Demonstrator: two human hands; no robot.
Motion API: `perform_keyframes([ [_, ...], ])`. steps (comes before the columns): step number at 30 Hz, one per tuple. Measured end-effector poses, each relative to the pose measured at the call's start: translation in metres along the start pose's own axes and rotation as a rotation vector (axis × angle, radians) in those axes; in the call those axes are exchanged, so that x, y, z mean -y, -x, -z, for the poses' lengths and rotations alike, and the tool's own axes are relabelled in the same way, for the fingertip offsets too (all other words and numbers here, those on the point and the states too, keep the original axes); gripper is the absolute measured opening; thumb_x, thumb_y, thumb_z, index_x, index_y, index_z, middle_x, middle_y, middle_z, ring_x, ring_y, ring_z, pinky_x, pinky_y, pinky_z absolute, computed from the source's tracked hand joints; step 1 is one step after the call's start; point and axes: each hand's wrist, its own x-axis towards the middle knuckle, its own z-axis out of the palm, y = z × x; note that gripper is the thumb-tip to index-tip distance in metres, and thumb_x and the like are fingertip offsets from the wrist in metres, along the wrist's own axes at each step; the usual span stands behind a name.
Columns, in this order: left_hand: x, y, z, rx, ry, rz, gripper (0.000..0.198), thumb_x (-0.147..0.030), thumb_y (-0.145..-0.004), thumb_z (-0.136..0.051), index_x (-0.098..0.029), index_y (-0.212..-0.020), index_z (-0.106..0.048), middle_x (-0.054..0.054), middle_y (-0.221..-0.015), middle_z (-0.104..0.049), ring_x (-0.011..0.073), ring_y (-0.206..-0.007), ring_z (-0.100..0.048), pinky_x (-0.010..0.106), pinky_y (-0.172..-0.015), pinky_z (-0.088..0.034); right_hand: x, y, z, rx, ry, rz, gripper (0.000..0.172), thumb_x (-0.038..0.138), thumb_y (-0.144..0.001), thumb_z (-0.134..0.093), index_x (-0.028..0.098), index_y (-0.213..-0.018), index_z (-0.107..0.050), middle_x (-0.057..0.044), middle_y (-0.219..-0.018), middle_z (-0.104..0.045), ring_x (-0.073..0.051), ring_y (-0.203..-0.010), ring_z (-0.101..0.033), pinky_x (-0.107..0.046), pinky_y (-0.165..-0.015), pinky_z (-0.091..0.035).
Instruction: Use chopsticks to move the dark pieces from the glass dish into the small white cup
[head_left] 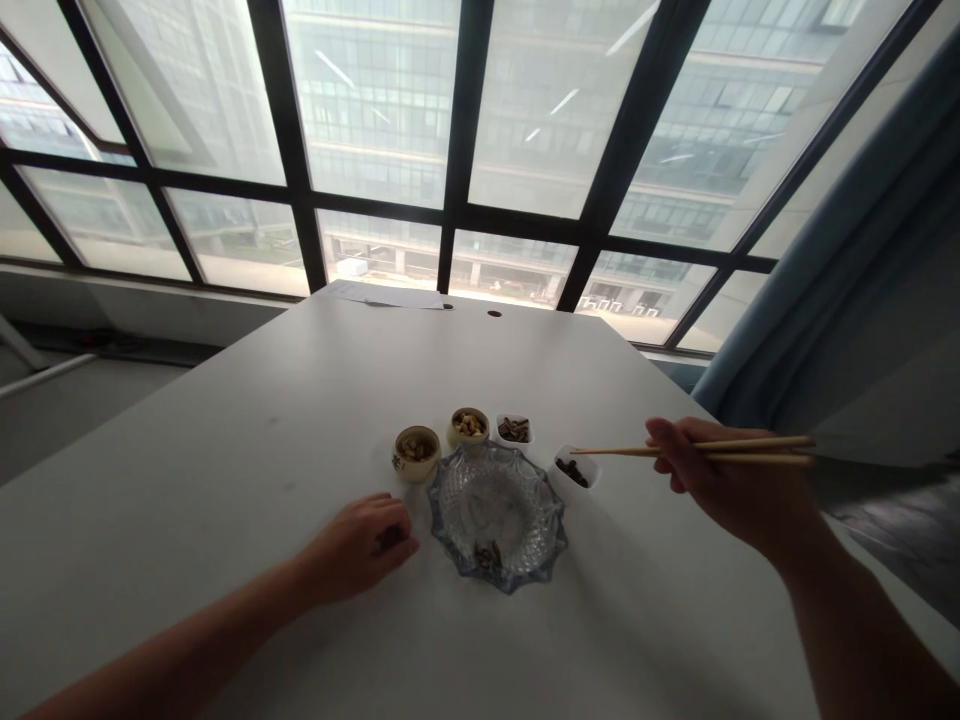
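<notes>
My right hand (709, 465) grips a pair of wooden chopsticks (622, 451). Their tips are close together over a small white dish (592, 475) of dark pieces (574, 472); I cannot tell whether they touch anything. On the table, my left hand (367, 540) rests with its fingers curled in and nothing visible in it. Right of that hand stands a scalloped glass bowl (555, 520), with a few dark striped pieces (487, 556), like sunflower seeds, near its front side.
Behind the bowl are two small cream pots, one (405, 468) with brownish pieces, the other (457, 437) with pale nut-like pieces. Beside them sits a white dish (529, 436) of striped seeds. Papers (382, 295) lie at the far end of the white table (300, 400), before windows.
</notes>
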Motion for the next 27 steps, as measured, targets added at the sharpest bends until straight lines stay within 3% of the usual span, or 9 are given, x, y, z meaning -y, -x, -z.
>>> perform_keyframes([
  [5,0.0,0.0,0.001,-0.002,0.01,-0.006,0.019,-0.029,-0.092,-0.058,-0.02,-0.075,-0.056,0.002,-0.074,-0.062,0.0161,-0.071,-0.058,0.025,-0.066,-0.043,0.015,0.009,0.001,-0.025,-0.298,-0.089,0.049,0.065,-0.095,-0.062,0.022,-0.076,-0.074,-0.006,-0.057,-0.068,-0.017,-0.043,-0.061,-0.028,-0.04,-0.05],
  [8,0.002,0.0,0.001,-0.001,0.02,-0.009,0.019,-0.03,-0.092,-0.058,-0.02,-0.076,-0.057,0.002,-0.074,-0.062,0.0158,-0.071,-0.057,0.024,-0.065,-0.043,0.029,0.013,-0.006,0.206,-0.518,-0.027,0.051,0.064,-0.096,-0.061,0.021,-0.072,-0.074,-0.005,-0.053,-0.066,-0.015,-0.037,-0.059,-0.025,-0.034,-0.048],
  [11,0.004,0.0,0.0,0.001,0.016,-0.019,0.019,-0.031,-0.093,-0.058,-0.02,-0.077,-0.058,0.002,-0.075,-0.062,0.0154,-0.07,-0.057,0.024,-0.066,-0.043,0.039,0.015,-0.018,0.46,-0.556,0.036,0.054,0.06,-0.099,-0.057,0.018,-0.068,-0.071,-0.005,-0.05,-0.065,-0.014,-0.036,-0.059,-0.022,-0.034,-0.046],
  [14,0.006,-0.001,-0.001,0.004,0.017,-0.027,0.02,-0.031,-0.093,-0.058,-0.02,-0.077,-0.058,0.002,-0.075,-0.062,0.0154,-0.071,-0.057,0.024,-0.066,-0.043,0.045,0.016,-0.032,0.553,-0.538,0.058,0.055,0.055,-0.102,-0.054,0.018,-0.065,-0.066,-0.004,-0.049,-0.065,-0.013,-0.037,-0.059,-0.019,-0.034,-0.043],
  [21,0.005,-0.001,0.001,0.009,0.03,-0.033,0.019,-0.029,-0.093,-0.059,-0.02,-0.076,-0.058,0.001,-0.073,-0.061,0.0151,-0.07,-0.056,0.024,-0.065,-0.042,0.046,0.017,-0.05,0.584,-0.506,0.074,0.051,0.052,-0.1,-0.058,0.018,-0.063,-0.066,-0.003,-0.047,-0.062,-0.013,-0.038,-0.058,-0.021,-0.037,-0.042],
  [27,0.006,-0.002,-0.001,0.007,0.027,-0.03,0.02,-0.029,-0.093,-0.059,-0.02,-0.076,-0.058,0.001,-0.073,-0.061,0.0157,-0.069,-0.056,0.025,-0.066,-0.042,0.04,0.015,-0.038,0.425,-0.504,0.012,0.053,0.057,-0.1,-0.057,0.018,-0.066,-0.067,-0.004,-0.05,-0.064,-0.013,-0.037,-0.059,-0.019,-0.036,-0.045],
])
